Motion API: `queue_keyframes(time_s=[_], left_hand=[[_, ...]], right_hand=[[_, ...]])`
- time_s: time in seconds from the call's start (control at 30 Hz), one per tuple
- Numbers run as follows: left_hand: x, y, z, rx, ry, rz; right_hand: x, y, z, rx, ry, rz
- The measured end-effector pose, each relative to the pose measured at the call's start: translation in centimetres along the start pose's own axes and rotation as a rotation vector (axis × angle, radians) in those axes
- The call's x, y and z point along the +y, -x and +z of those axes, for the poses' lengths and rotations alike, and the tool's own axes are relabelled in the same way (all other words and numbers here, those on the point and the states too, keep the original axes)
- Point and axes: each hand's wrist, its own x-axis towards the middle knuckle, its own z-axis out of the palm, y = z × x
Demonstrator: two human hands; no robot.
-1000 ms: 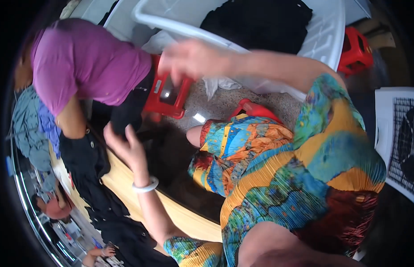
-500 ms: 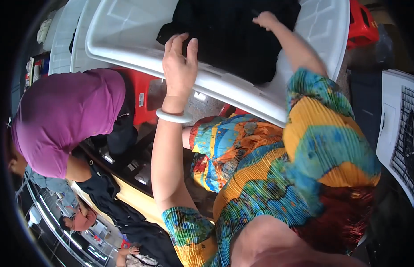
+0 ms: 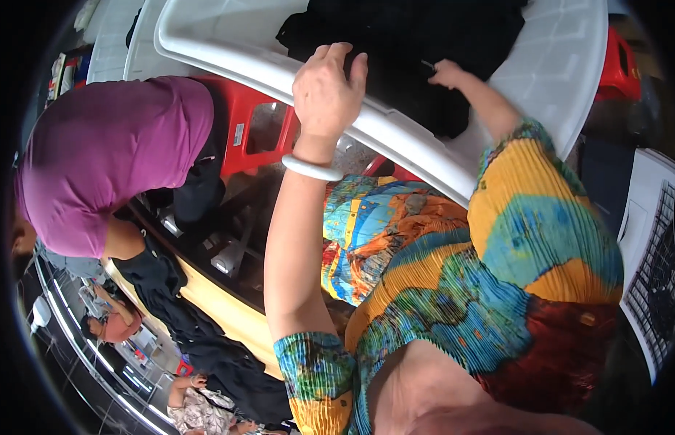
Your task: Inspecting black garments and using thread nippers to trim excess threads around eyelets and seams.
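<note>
A heap of black cloth (image 3: 402,43) lies in a large white plastic tub (image 3: 228,47). My left hand (image 3: 328,90), with a pale bangle (image 3: 312,168) at its wrist, hangs over the tub's near rim at the cloth's left edge. Its thumb stands apart from the fingers, and nothing shows in its grasp; whether the fingertips touch the cloth is unclear. Over the right part of the cloth, my right hand (image 3: 450,75) is closed around a small slim tool (image 3: 428,65) with a shiny tip. Most of that tool is hidden in the fingers.
Red plastic stools (image 3: 254,127) stand under and beside the tub. At left, a person in a purple shirt (image 3: 120,138) bends over a pale wooden bench (image 3: 221,312) with black garments (image 3: 199,348). Other people sit farther back. A white panel with a black grid (image 3: 653,239) stands at right.
The whole view has shifted, so the tub and both hands appear farther right. My right hand sits lower over the cloth, still gripping the slim tool; my left hand stays by the rim.
</note>
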Motion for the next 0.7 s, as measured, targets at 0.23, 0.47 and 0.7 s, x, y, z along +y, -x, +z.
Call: queue_keyframes(time_s=[0.23, 0.47, 0.7], left_hand=[[-0.1, 0.2, 0.6, 0.071, -0.003, 0.019], [0.0, 3.3, 0.4, 0.156, 0.305, 0.014], [-1.0, 6.0, -0.3, 0.124, 0.732, -0.241]], right_hand=[[-3.7, 5.6, -12.9, 0.047, -0.196, -0.136], [-11.5, 20.4, -17.3, 0.214, -0.337, -0.540], [-17.0, 28.9, -16.9, 0.319, -0.594, -0.813]])
